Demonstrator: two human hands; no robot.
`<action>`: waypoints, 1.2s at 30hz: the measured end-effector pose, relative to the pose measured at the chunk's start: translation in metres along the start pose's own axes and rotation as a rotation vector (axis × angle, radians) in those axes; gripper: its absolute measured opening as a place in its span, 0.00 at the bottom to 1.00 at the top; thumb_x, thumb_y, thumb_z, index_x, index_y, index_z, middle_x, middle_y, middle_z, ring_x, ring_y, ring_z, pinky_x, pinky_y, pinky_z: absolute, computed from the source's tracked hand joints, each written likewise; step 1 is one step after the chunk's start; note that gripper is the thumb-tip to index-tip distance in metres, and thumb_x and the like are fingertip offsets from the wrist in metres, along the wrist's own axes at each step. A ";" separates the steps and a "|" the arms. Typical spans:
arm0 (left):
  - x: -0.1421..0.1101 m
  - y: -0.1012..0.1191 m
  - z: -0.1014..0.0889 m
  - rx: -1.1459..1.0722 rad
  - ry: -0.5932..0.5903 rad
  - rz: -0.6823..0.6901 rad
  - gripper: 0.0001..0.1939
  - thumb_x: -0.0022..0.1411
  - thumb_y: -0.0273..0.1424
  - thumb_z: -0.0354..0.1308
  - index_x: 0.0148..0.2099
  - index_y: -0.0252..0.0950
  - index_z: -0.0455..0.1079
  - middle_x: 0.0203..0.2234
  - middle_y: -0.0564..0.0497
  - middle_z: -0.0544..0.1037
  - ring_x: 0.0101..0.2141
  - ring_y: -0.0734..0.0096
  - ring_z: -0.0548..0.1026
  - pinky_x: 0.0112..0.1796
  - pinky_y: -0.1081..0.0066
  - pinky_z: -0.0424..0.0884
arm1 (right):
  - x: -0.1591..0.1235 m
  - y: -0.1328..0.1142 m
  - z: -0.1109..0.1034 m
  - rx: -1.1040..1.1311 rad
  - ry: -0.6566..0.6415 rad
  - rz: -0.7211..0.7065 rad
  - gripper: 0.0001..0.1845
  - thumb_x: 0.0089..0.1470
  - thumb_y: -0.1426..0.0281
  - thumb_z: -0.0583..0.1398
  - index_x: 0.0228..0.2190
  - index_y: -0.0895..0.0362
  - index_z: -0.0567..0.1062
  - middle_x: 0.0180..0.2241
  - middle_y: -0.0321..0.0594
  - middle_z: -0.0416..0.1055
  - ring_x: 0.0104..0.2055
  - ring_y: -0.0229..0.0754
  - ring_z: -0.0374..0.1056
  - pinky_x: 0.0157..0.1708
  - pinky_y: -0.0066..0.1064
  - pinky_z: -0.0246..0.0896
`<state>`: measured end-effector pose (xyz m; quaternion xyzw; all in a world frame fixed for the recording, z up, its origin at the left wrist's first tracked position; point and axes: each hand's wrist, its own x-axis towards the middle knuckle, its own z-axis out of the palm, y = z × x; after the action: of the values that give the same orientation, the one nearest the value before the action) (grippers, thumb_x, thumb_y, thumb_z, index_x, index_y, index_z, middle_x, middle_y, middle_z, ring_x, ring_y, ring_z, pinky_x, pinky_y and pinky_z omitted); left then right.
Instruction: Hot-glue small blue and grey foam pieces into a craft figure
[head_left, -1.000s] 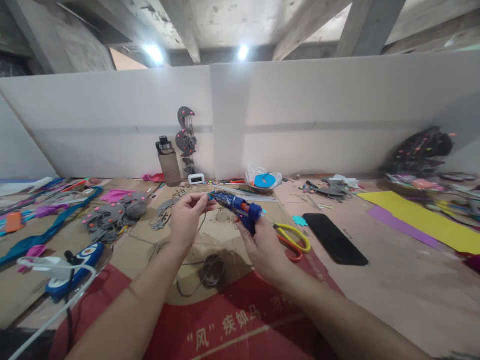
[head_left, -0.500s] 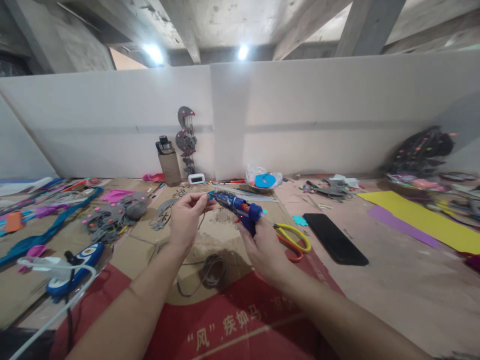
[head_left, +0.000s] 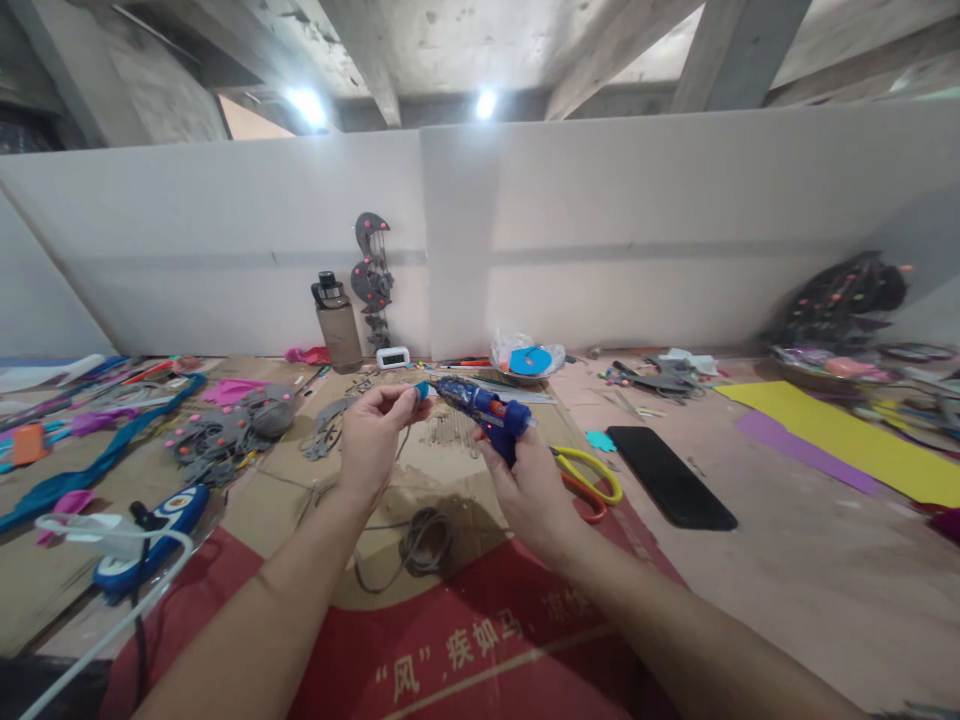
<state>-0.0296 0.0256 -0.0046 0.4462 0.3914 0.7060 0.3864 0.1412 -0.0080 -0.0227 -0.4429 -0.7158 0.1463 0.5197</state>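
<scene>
Between the thumb and fingers of my left hand (head_left: 379, 430) is pinched a small blue piece (head_left: 422, 390), perhaps felt or paper; its exact shape is partly covered by the fingertips. My right hand (head_left: 529, 480) is wrapped round the handle of a blue glue gun (head_left: 484, 408). The gun's nozzle points left, close to the blue piece; whether they touch I cannot tell. A thin grey cord hangs below my left hand, and a coil of grey cord (head_left: 427, 540) lies on the cardboard (head_left: 472, 510) underneath.
Scissors with yellow and orange handles (head_left: 589, 475) lie beside my right hand, then a black phone (head_left: 671, 477). A bottle (head_left: 339, 325) and small white clock (head_left: 393, 358) stand at the back. Grey felt pieces (head_left: 232, 430) and a power strip (head_left: 154, 540) with cables are on the left.
The glue gun has drawn back slightly to the right, its nozzle now a little away from my left fingertips. More of the blue piece shows. My left hand has hardly moved.
</scene>
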 end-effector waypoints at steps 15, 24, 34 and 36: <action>0.000 0.000 0.001 0.014 -0.013 0.013 0.12 0.47 0.36 0.65 0.31 0.33 0.72 0.25 0.50 0.77 0.26 0.72 0.76 0.33 0.68 0.75 | -0.007 0.002 0.004 0.005 -0.047 0.010 0.13 0.57 0.66 0.52 0.43 0.56 0.67 0.39 0.46 0.71 0.40 0.46 0.67 0.43 0.41 0.62; 0.005 0.009 -0.002 0.007 0.031 0.052 0.12 0.48 0.35 0.64 0.32 0.32 0.71 0.25 0.49 0.77 0.29 0.67 0.78 0.35 0.66 0.75 | 0.011 0.021 -0.006 0.172 -0.023 0.169 0.12 0.54 0.66 0.53 0.40 0.57 0.67 0.33 0.43 0.71 0.32 0.43 0.67 0.34 0.37 0.64; 0.009 0.009 -0.002 0.050 0.017 0.068 0.11 0.49 0.35 0.64 0.31 0.32 0.71 0.25 0.49 0.77 0.29 0.67 0.78 0.34 0.67 0.75 | 0.012 0.051 0.014 -0.127 -0.484 0.333 0.02 0.50 0.71 0.55 0.27 0.56 0.67 0.23 0.41 0.71 0.24 0.43 0.68 0.27 0.34 0.62; 0.002 0.007 0.002 0.099 -0.019 0.088 0.11 0.50 0.36 0.63 0.32 0.32 0.71 0.24 0.49 0.77 0.28 0.67 0.78 0.33 0.67 0.75 | 0.011 0.049 0.012 -0.304 -0.393 0.171 0.03 0.49 0.70 0.57 0.27 0.57 0.68 0.30 0.49 0.72 0.35 0.49 0.69 0.37 0.40 0.62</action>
<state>-0.0294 0.0256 0.0031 0.4883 0.4023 0.6978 0.3359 0.1533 0.0314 -0.0537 -0.5378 -0.7768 0.1635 0.2838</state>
